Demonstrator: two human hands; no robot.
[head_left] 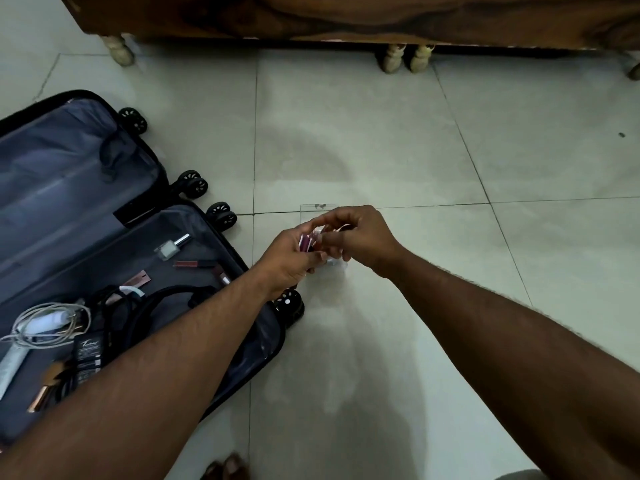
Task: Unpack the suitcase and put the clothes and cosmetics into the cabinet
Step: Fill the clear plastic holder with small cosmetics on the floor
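Note:
The black suitcase [104, 216] lies open on the floor at the left, lined in grey. In its near half lie a nail polish bottle [172, 246], a dark red lip gloss tube [194, 263], other small cosmetics and a tangle of cables [114, 306]. My left hand [287, 261] grips a bunch of small pink and maroon cosmetic tubes [306, 243] above the floor, right of the suitcase. My right hand [356, 237] pinches one of those tubes from the other side. A clear plastic organiser [318, 208] stands on the floor just behind and under both hands, mostly hidden.
The wooden cabinet [346, 15] on pale turned legs [391, 58] runs along the top of the view. Pale floor tiles [381, 133] lie between it and the hands. A black charger brick [87, 351] and a white cable sit in the suitcase. Sandals [228, 467] show at the bottom edge.

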